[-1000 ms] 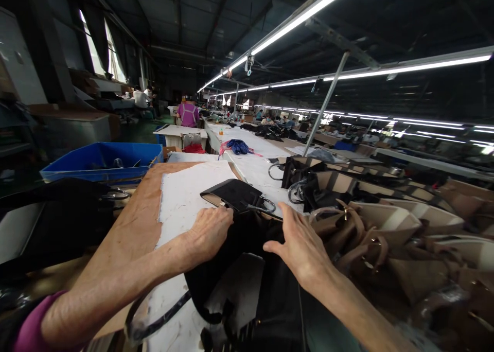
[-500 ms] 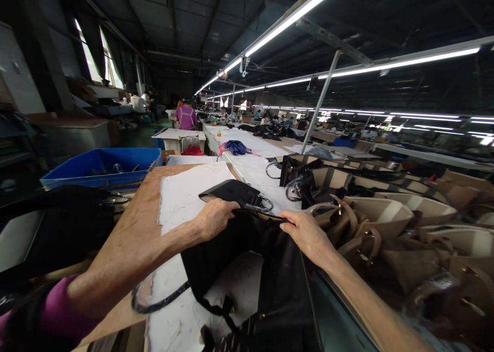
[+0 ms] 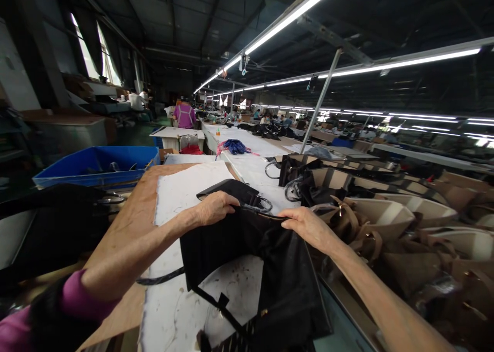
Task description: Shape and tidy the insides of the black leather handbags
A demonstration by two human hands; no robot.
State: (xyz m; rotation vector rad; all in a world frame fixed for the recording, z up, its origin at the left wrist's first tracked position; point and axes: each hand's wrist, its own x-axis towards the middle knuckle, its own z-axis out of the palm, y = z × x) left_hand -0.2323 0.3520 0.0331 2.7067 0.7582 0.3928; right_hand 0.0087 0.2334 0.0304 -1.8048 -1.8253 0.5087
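Note:
A black bag hangs over the white cloth on the worktable. My left hand pinches its upper edge near the middle of the view. Farther right, my right hand pinches the same edge between thumb and fingers. Between the two hands the edge runs nearly straight. Just beyond it lies a folded black piece with a plastic-wrapped handle. A thin black strap with a knot dangles at the bag's lower left.
Brown bags crowd the right side, with black ones behind them. A blue bin stands at the left, near dark bags. Farther back are a blue cloth bundle, a metal post and a person in purple.
Both hands keep their hold on the edge. The bag's lower part has swung and spread to the right, and its folds have shifted. The view has moved slightly.

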